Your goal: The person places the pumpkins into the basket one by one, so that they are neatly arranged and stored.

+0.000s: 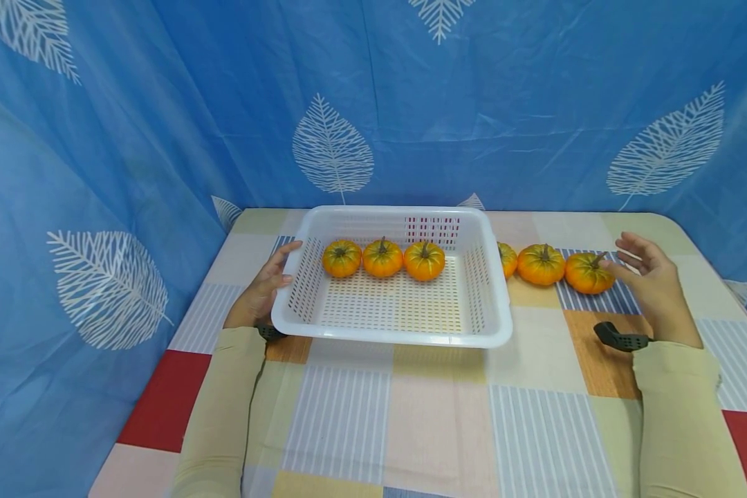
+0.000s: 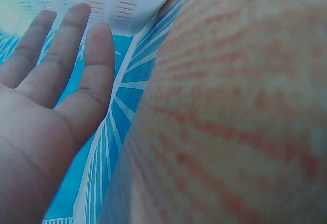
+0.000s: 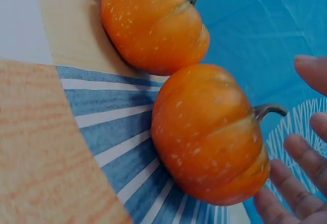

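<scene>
A white plastic basket (image 1: 386, 337) with slotted walls holds three small orange pumpkins, a left one (image 1: 341, 259), a middle one (image 1: 382, 259) and a right one (image 1: 424, 261), in a row along its far side. My left hand (image 1: 263, 287) is at the basket's left side, fingers extended by the rim; whether it touches is unclear. In the left wrist view those fingers (image 2: 96, 76) look straight. To the right, my right hand (image 1: 650, 277) is beside the outermost pumpkin (image 1: 588, 272), fingers spread and apart from one another. The right wrist view shows its fingertips close to that pumpkin (image 3: 209, 137).
Two more pumpkins lie between the basket and the outermost one: a whole one (image 1: 540, 265) and one partly hidden by the basket wall (image 1: 507, 260). A patchwork-check cloth (image 1: 438, 422) covers the table. Blue curtains (image 1: 411, 104) with white leaf prints hang behind and at the sides.
</scene>
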### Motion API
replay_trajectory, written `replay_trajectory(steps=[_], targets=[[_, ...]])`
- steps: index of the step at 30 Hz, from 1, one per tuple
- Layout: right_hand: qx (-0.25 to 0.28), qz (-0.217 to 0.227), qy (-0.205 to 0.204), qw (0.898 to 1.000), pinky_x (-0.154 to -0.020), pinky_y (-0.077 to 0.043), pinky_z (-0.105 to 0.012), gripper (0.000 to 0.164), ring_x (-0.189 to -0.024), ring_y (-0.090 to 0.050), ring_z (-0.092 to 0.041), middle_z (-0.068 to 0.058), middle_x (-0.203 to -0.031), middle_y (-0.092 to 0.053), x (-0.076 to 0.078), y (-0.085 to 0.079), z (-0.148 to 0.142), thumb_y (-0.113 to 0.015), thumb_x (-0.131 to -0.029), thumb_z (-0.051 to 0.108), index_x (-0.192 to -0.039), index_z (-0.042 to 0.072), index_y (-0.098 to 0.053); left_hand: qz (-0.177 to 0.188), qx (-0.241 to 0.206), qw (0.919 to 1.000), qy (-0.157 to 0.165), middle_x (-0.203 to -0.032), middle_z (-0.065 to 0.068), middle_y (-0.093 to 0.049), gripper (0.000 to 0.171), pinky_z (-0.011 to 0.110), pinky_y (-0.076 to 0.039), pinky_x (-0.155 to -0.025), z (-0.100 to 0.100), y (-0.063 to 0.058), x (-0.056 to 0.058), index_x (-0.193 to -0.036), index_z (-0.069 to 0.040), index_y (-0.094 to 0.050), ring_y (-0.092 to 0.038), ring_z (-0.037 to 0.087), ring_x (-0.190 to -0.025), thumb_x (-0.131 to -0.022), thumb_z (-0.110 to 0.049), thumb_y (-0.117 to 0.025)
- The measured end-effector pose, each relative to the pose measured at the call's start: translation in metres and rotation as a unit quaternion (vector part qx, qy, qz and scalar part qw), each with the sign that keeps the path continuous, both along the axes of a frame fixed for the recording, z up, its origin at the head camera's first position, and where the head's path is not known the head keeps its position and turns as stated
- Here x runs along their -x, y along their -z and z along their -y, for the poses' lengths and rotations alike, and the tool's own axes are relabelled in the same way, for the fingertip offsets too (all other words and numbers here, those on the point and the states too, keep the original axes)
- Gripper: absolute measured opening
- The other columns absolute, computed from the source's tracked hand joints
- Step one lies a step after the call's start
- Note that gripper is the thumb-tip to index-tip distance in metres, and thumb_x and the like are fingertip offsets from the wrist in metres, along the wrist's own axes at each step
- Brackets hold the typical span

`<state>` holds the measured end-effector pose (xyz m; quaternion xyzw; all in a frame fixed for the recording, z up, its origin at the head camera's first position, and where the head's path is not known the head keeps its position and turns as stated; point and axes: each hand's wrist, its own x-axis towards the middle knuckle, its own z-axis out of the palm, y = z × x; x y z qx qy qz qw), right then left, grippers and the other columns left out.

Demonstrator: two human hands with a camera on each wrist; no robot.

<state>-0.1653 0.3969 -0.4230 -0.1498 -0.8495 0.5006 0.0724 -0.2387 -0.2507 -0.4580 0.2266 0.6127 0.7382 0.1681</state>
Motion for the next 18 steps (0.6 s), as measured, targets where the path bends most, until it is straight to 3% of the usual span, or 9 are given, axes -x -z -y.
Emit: replay_trajectory(steps=[6, 10, 18], targets=[[0.033, 0.036, -0.047, 0.998, -0.13, -0.014, -0.053, 0.084, -0.165, -0.013, -0.042, -0.013, -0.181, -0.011, 0.0, 0.007, -0.009, -0.063, -0.109, 0.04, -0.175, 0.024, -0.014, 0.003, -0.004, 1.0, 0.002, -0.17, 0.022, -0.019, 0.056, 0.04, -0.06, -0.094, -0.001, 0.001, 0.001, -0.145, -0.048, -0.052, -0.055, 0.026, -0.128, -0.098, -0.023, -0.067], [0.064, 0.048, -0.07, 0.994, -0.131, -0.01, -0.051, 0.087, -0.165, -0.003, -0.043, -0.01, -0.182, -0.005, -0.001, 0.013, -0.011, -0.063, -0.109, 0.038, -0.175, 0.025, -0.008, 0.006, -0.005, 1.0, -0.003, -0.168, 0.019, -0.024, 0.057, 0.04, -0.059, -0.094, -0.001, 0.001, 0.001, -0.145, -0.047, -0.053, -0.054, 0.026, -0.128, -0.097, -0.021, -0.066], [0.084, 0.052, -0.087, 0.991, -0.132, -0.004, -0.044, 0.089, -0.165, 0.003, -0.04, -0.005, -0.183, -0.003, -0.002, 0.023, -0.015, -0.065, -0.109, 0.034, -0.175, 0.023, -0.007, 0.011, -0.007, 0.9999, -0.01, -0.159, 0.009, -0.033, 0.058, 0.037, -0.059, -0.093, -0.001, 0.0, 0.0, -0.144, -0.045, -0.053, -0.057, 0.021, -0.127, -0.094, -0.018, -0.064]])
